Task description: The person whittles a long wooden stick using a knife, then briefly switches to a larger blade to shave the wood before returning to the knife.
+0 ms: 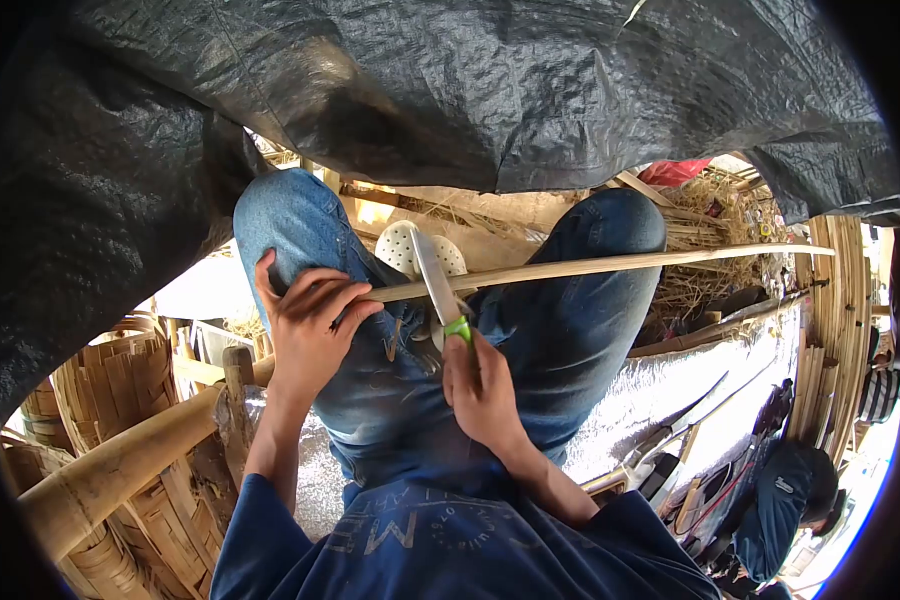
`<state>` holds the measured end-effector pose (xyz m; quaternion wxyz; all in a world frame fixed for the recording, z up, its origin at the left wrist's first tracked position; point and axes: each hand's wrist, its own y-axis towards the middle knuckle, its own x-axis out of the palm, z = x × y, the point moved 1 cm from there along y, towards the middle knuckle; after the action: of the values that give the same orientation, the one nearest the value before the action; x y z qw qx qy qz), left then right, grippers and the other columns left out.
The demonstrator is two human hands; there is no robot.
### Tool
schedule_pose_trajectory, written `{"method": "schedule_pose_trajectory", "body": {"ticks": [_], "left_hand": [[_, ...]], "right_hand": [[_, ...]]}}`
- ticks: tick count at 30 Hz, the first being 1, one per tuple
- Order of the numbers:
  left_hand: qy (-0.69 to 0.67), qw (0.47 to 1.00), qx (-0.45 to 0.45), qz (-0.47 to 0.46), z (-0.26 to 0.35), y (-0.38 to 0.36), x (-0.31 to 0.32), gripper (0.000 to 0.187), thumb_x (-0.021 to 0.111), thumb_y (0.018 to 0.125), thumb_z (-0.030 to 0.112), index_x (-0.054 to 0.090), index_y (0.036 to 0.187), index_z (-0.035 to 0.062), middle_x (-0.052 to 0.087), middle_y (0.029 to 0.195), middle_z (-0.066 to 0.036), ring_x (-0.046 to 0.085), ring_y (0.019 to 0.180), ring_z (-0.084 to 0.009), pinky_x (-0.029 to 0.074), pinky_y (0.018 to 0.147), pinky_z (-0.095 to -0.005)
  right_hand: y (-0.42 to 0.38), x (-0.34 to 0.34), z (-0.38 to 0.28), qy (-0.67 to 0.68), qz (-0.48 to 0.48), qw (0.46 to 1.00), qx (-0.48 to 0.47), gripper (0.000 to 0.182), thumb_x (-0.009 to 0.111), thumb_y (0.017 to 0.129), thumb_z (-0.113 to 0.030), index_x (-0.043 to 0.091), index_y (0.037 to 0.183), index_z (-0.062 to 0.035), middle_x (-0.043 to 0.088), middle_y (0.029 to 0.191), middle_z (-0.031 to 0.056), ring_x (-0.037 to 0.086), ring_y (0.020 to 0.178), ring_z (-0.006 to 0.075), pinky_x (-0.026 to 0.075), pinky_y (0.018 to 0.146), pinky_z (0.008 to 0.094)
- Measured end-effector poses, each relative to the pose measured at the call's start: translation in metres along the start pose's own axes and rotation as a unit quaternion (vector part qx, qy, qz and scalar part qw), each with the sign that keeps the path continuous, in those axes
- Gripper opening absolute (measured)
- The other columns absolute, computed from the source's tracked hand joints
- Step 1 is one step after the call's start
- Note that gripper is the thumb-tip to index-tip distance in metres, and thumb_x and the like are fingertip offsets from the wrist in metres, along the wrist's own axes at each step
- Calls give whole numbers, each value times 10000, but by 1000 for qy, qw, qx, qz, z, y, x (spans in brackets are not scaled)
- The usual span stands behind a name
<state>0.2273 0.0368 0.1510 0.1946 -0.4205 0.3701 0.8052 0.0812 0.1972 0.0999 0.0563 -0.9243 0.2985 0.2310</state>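
A long, pale bamboo strip [590, 265] lies across my lap, running from my left hand over my right knee toward the right. My left hand [315, 325] pinches its left end between thumb and fingers, above my left thigh. In my right hand [478, 385] is a knife [435, 275] with a green and dark handle, the fingers wrapped around it. The knife's broad metal blade points away from me and crosses the strip near its left part. Whether the edge cuts into the bamboo cannot be made out.
Black plastic sheeting [450, 90] hangs low in front of my knees. A thick bamboo pole [120, 470] and woven bamboo baskets [110, 385] are at left. Split bamboo strips [838, 320] stand at right, near straw [710, 225]. Another person [785, 505] is at the lower right.
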Motion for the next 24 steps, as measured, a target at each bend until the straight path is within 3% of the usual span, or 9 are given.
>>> {"method": "schedule_pose_trajectory", "body": {"ticks": [4,6,7,10,11,14,15,20,24], "left_hand": [[-27,999,-24,-8,0,3,0,155,783,666,233,682,722,130,645,693,50,615,779,-110,169,1076,-486],[-25,999,-21,-5,-1,4,2,154,786,660,226,677,711,129,636,679,50,603,748,-111,174,1076,-486],[-22,1000,-17,-3,-1,5,3,154,790,655,219,673,700,129,627,666,51,591,716,-112,179,1076,-487],[-14,1000,-4,-2,-2,6,2,154,794,647,206,667,685,128,614,644,53,569,664,-112,193,1075,-489],[-13,1000,-3,1,-1,5,2,152,794,644,202,665,681,129,610,635,55,558,643,-112,201,1074,-491],[-2,1000,-4,9,-1,5,4,148,792,644,197,662,672,130,605,623,59,556,632,-108,209,1074,-493],[-7,1000,-3,11,0,7,6,148,792,644,197,662,672,130,605,623,59,556,632,-108,209,1074,-493],[-9,1000,-1,6,-3,7,3,141,785,653,200,663,670,132,602,621,63,549,630,-105,205,1074,-499],[16,1000,8,12,-1,8,9,140,783,654,207,668,678,132,604,619,60,549,630,-108,200,1077,-497]], "right_hand": [[27,-46,-3,416,111,884,182,92,478,936,-55,501,1022,-31,525,824,7,536,683,113,466,616,225],[20,-39,-2,565,80,797,201,374,501,921,-465,526,1115,-146,593,919,-21,526,621,87,379,456,191],[-6,9,21,185,169,964,90,352,492,928,-455,520,1110,-155,590,923,-23,526,615,104,396,477,194],[6,-12,2,236,36,959,153,342,487,927,-452,507,1086,-149,574,942,-29,523,639,107,392,468,199],[21,-41,-4,570,115,784,220,331,488,926,-445,504,1066,-145,571,931,-25,518,631,109,402,469,213],[22,-37,-4,562,163,775,237,315,488,926,-431,503,1041,-139,569,894,-17,511,611,104,405,466,213],[8,-5,9,199,53,961,185,317,486,927,-427,503,1046,-134,565,873,-13,509,613,96,411,475,214],[46,-50,-16,308,129,931,148,137,449,980,-241,504,946,-121,520,760,-11,492,610,47,389,469,182],[20,-10,-37,-1,26,998,-57,83,513,908,-55,509,888,25,500,639,155,505,582,231,393,532,377]]}}
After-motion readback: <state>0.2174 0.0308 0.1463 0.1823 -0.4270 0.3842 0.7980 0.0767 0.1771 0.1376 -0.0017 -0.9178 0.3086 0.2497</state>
